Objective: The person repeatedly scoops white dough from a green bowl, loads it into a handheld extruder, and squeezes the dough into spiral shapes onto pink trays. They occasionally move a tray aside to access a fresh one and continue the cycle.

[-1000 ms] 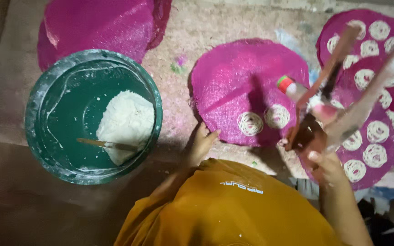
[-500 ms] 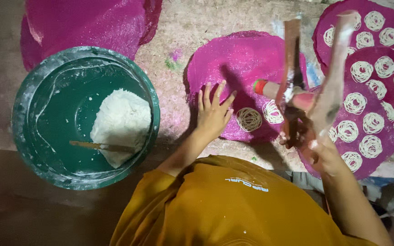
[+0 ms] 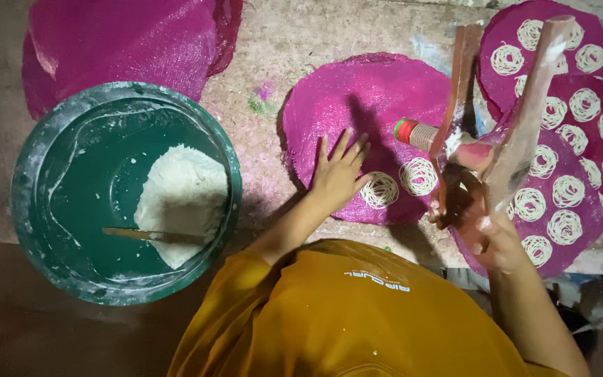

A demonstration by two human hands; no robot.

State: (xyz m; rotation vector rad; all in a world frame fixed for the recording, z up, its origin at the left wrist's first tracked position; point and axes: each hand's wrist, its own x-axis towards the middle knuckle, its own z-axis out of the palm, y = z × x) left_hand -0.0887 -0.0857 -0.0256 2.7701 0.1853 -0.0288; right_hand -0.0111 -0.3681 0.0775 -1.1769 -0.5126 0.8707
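Note:
My left hand (image 3: 338,174) lies flat with fingers spread on a round pink mesh mat (image 3: 357,105), just left of two white coiled dough spirals (image 3: 380,190). My right hand (image 3: 491,234) grips the handles of a wooden dough press (image 3: 497,132), held above the mat's right edge with its handles spread apart and pointing away from me. The press barrel with a red end (image 3: 413,132) points left over the mat.
A green basin (image 3: 50,146) at the left holds a lump of white dough (image 3: 179,202) and a wooden stick (image 3: 141,236). Stacked pink mats (image 3: 120,42) lie behind it. More pink mats (image 3: 581,132) covered with several spirals lie at the right.
My left hand moved forward onto the pink mat and spread flat. The press swung left over the mat, its handles now more upright in view.

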